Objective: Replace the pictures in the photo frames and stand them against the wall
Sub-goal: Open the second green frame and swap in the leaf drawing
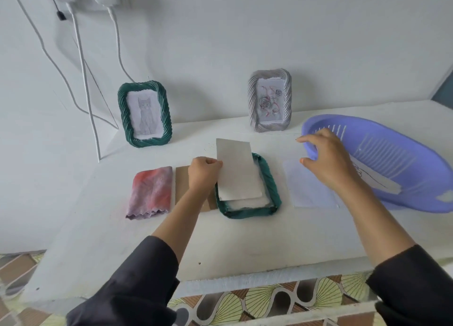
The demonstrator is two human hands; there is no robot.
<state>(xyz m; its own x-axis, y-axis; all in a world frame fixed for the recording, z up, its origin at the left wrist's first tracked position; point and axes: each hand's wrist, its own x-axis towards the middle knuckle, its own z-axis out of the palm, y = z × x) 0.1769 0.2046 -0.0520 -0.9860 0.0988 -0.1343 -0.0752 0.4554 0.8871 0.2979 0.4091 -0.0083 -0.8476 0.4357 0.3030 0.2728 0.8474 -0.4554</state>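
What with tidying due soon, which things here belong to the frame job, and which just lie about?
Job: face-down green frame; grey card pinched by the left hand; brown backing board; loose sheet; drawing in the purple basket; cat frame and rose frame at the wall.
Lying about: folded cloth; white cables.

I'm looking at the flat green frame (269,178), dark teal with twisted ridges, and a pale grey card (236,171) is showing plain over it. Left of it, brown cardboard (181,183) and a cloth (150,193) mottled pink, red and lilac are showing. Behind it to the left, a matching teal frame (123,109) is carrying a grey cat drawing (145,116). Behind it to the right, a silver-grey ridged frame (252,100) is carrying pink-red roses (269,100). Right of it, a basket (421,176) is glowing periwinkle.
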